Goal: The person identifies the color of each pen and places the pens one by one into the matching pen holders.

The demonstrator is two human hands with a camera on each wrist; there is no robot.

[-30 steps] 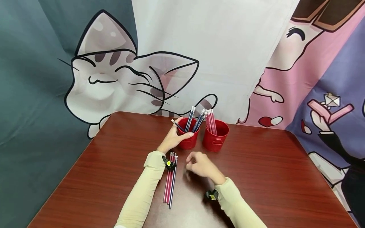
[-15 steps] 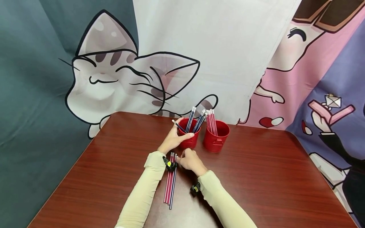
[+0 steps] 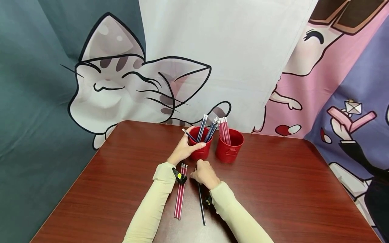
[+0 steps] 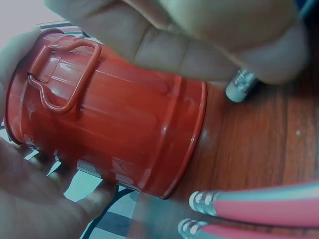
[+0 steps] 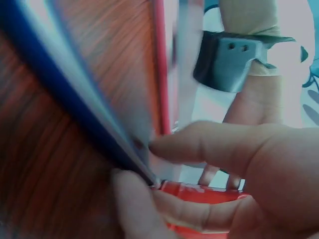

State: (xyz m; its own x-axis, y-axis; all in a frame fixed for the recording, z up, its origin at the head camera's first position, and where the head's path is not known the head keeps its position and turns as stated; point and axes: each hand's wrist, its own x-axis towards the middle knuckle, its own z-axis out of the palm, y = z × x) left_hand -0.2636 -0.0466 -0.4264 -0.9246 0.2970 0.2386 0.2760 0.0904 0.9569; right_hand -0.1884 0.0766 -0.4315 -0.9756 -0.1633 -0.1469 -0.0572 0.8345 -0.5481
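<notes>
My left hand (image 3: 183, 147) holds a small red metal bucket (image 3: 199, 155), thumb and fingers spread around its sides. Several dark blue pencils (image 3: 203, 129) stand in that bucket, one leaning out over the left rim. My right hand (image 3: 205, 173), just in front of the bucket, pinches a dark blue pencil (image 3: 202, 206) near its eraser end, while the other end slants toward the near side of the table. Between my arms lie pink pencils (image 3: 179, 202), side by side, partly covered by the left wrist's camera. In the right wrist view the blue pencil (image 5: 75, 89) is blurred.
A second red bucket (image 3: 228, 154) with several pink pencils (image 3: 224, 131) stands close to the right of the held one. Both are near the back edge of the brown table (image 3: 288, 182), before a printed cloth backdrop (image 3: 237, 50).
My right hand came left to the pencils on the table, took hold of the blue one and drew it right, apart from the pink ones. The left hand has stayed on its bucket.
</notes>
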